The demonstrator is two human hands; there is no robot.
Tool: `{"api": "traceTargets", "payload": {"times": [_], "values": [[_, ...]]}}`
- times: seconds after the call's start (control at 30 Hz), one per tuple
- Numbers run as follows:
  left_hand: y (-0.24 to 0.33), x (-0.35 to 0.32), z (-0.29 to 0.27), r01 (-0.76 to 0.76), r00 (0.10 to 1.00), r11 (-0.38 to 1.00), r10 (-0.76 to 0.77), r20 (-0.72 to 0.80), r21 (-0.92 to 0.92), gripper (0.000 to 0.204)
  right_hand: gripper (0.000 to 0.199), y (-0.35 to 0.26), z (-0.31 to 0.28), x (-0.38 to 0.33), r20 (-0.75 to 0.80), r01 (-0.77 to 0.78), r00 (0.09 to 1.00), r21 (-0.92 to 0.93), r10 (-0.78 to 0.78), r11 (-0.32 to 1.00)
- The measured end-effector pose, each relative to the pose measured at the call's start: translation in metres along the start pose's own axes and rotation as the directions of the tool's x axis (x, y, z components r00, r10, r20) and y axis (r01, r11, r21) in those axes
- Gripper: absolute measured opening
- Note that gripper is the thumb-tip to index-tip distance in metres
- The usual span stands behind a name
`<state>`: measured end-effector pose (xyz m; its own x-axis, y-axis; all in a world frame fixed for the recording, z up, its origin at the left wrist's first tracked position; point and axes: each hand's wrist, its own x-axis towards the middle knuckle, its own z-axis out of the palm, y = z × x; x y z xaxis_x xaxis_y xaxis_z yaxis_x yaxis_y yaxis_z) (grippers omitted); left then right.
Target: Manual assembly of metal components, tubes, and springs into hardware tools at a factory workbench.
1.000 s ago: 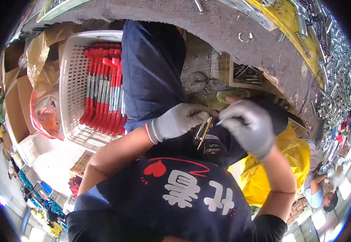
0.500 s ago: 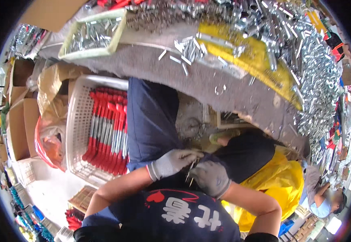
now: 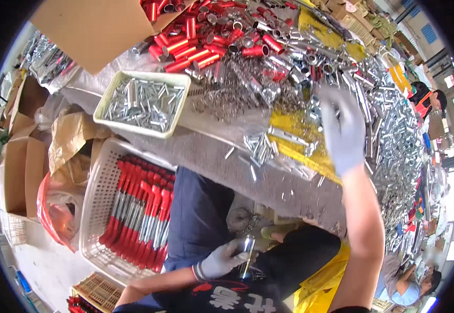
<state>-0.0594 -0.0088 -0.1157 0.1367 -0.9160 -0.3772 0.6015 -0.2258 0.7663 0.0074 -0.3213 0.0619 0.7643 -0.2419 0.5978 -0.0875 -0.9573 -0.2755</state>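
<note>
My left hand (image 3: 221,260), in a grey-white work glove, is low over my lap. It is closed around a short shiny metal tube (image 3: 247,254), which stands roughly upright in its fingers. Up on the bench to the right, my gloved right hand (image 3: 344,130) reaches over loose silver metal parts (image 3: 310,101). Its fingers are stretched out and slightly blurred by motion, and I see nothing held in them. Beneath that hand lies a yellow sheet (image 3: 302,148) with small metal pieces on it.
A pale tray (image 3: 167,130) of small metal pins stands on the bench, with red tubes (image 3: 201,56) behind it. Left of my leg, a white basket (image 3: 93,224) holds red-and-silver tools (image 3: 138,219). Cardboard boxes (image 3: 15,177) stand farther left. Another person (image 3: 407,289) works at far right.
My right hand has left my lap and gone forward over the parts on the bench. My left hand stays low, and the metal tube in it now shows clearly. The view has tilted toward the bench.
</note>
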Motion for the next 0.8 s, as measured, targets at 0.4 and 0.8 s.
{"api": "traceTargets", "payload": {"times": [0.4,0.8], "values": [[-0.032,-0.003,0.013,0.070,0.997,0.886,-0.056,0.045,-0.458,0.026,0.050,0.093,0.107,0.151,0.008,-0.251,0.964,-0.279,0.264,0.927],[-0.054,-0.009,0.040,0.293,0.885,0.955,-0.291,0.364,0.051,0.030,0.032,-0.107,-0.020,-0.236,0.789,-0.865,0.489,0.382,0.373,0.326]]}}
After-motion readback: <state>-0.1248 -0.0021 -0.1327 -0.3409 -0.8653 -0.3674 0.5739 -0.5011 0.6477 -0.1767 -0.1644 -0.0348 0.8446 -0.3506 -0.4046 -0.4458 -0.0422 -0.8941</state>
